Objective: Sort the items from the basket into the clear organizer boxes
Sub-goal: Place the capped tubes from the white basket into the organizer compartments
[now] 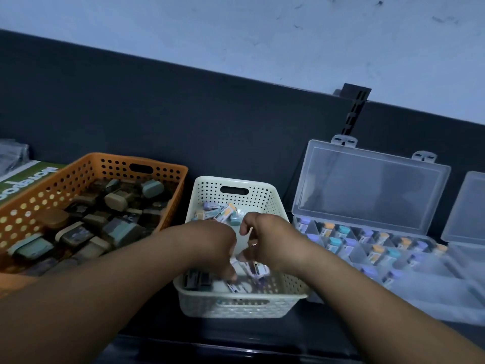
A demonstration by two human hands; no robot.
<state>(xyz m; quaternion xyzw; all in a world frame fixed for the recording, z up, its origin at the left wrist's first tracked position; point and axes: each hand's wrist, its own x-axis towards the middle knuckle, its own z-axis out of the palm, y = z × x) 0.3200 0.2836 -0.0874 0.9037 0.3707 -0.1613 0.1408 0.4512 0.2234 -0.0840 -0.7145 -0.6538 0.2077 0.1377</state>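
- Currently both hands are down in the cream basket (pixel 273 203), which stands on the dark counter (pixel 236 334); all places below are given rel. to this basket.
- left hand (pixel 212 243): it comes in over the basket's left wall, fingers bent downward, tips among the small labelled vials (pixel 223 212) near the front wall. Its grip is about half closed, but this part is blurred, so I cannot tell if it has hold of a vial or only touches them.
- right hand (pixel 267 240): over the middle of the basket, just beside the left hand, fingers curled w/ the tips pointing down toward white labelled vials. This grip is also half closed; whether it pinches sth I cannot tell.
- More vials lie in a heap at the back of the basket, w/ purple, orange and teal caps.
- clear organizer box (pixel 372 190): just right of the basket, lid open and leaning back. The compartments nearest the basket hold vials in rows, same cap colours; the front ones are too blurred to read.
- second clear box (pixel 469 206): further right of the basket, past the first box, only partly in view, lid also up.
- orange basket (pixel 86 169): close on the left of the cream basket, full w/ dark blocks (pixel 115 200), some w/ teal or beige tops.
- green notebook (pixel 23 177): further left of the cream basket, past the orange one.
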